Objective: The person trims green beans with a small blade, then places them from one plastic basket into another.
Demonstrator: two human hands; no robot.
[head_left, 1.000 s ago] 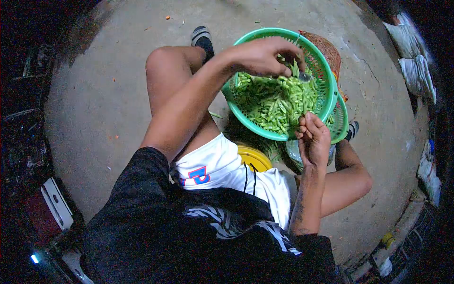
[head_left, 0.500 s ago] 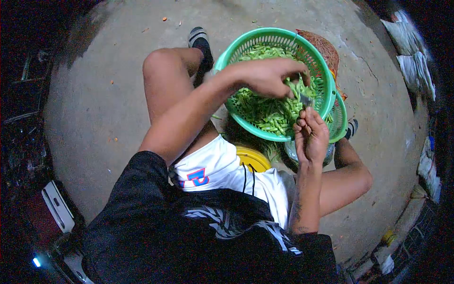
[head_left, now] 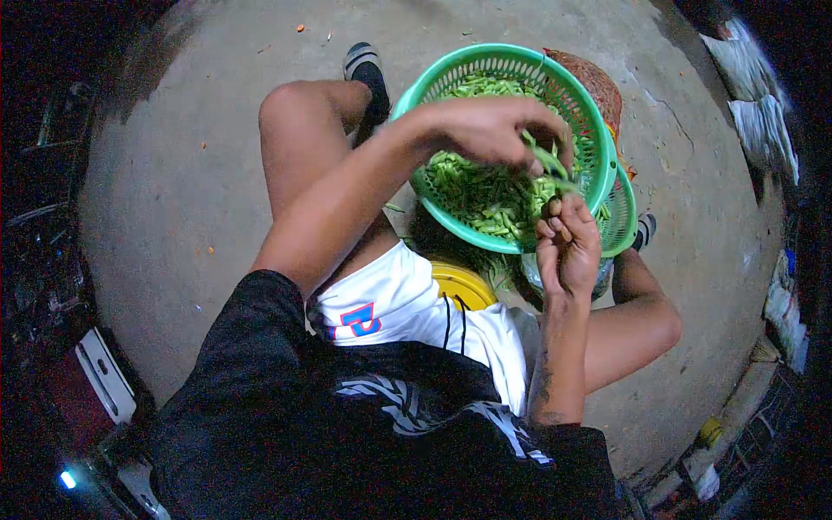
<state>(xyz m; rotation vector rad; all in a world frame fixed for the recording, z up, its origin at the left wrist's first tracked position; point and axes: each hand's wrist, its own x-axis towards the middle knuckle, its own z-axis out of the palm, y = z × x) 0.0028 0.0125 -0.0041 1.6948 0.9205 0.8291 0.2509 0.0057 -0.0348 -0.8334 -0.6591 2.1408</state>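
Observation:
A large green plastic basket [head_left: 440, 224] holds a heap of cut green beans [head_left: 472, 186]. Over its right half, my left hand [head_left: 498, 130] curls its fingers around several green beans [head_left: 542, 156], whose ends point down to the right. Just below, at the near right rim, my right hand [head_left: 569, 243] is closed with the palm turned up. A small blade [head_left: 568, 184] sticks up from its fingertips, blurred, close to the bean ends. The rest of that tool is hidden in the fingers.
A second green basket [head_left: 626, 212] sits partly under the large one. Behind stands a reddish mesh sack [head_left: 594, 82]. A yellow round object [head_left: 464, 286] lies between my legs. Orange bits [head_left: 301, 29] are scattered on the concrete floor [head_left: 191, 199]; pale sacks [head_left: 763, 130] lie far right.
My left hand has shifted slightly, and the beans in it now stick out farther toward the blade. My right hand has stayed nearly in place, with the blade now blurred.

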